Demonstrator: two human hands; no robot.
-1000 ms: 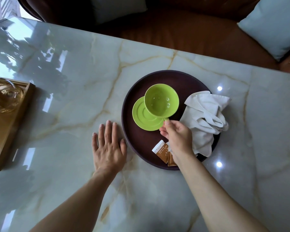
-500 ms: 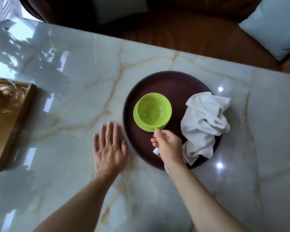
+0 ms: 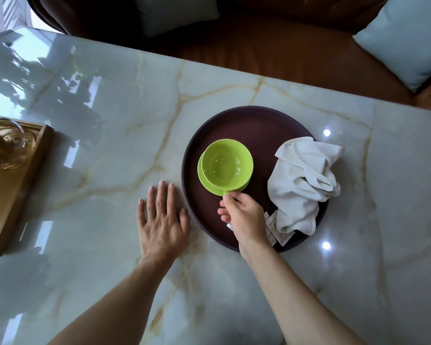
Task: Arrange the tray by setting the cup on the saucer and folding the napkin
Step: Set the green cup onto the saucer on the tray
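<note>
I can't quite see whether the cup (image 3: 227, 164) rests on the saucer (image 3: 210, 186) on the tray (image 3: 256, 123), its handle hidden in my right hand's (image 3: 244, 215) pinch, my left hand (image 3: 162, 220) flat and spread on the table (image 3: 110, 125), the napkin (image 3: 301, 185) crumpled.

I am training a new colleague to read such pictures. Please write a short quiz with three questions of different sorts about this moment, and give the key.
1. True or false: the napkin lies neatly folded on the tray.
2. Which hand holds the cup by its handle? A. left hand B. right hand C. neither
3. Fill in: the left hand lies flat on the ____ table, beside the tray.

Key:
1. False: it is crumpled and hangs over the tray's right rim.
2. B: the cup is over the saucer.
3. marble
</note>
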